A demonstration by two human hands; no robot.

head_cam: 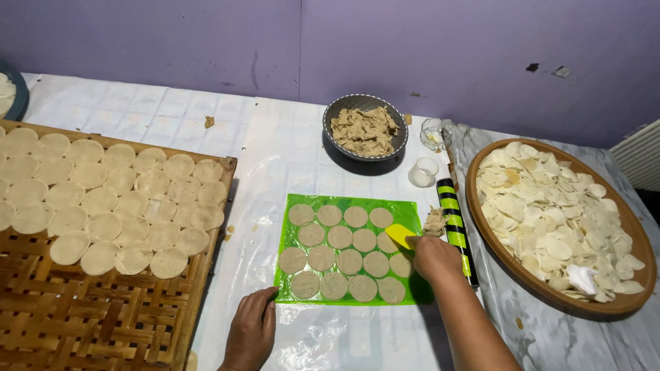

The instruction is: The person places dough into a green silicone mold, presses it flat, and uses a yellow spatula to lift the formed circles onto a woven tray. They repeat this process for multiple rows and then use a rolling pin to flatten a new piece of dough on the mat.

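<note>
Fingers of the left hand [251, 328] lie spread and flat, pinning the near-left corner of the green sheet [405, 211]. Farther in, the right hand [434, 259] clasps a yellow scraper [399, 235], apparently under a dough round [377, 264]. Beyond sit the rolling pin [456, 227] and the bowl of dough scraps [365, 128].

this looks like a home kitchen set up for making crackers by hand. a plastic-covered tabletop [289, 148] against a plain purple wall [412, 41] carries a woven bamboo drying tray [103, 323] of dough rounds, a bowl of dough [365, 127], a rolling pin [456, 227] and a round basket of thin chips [636, 237].
</note>
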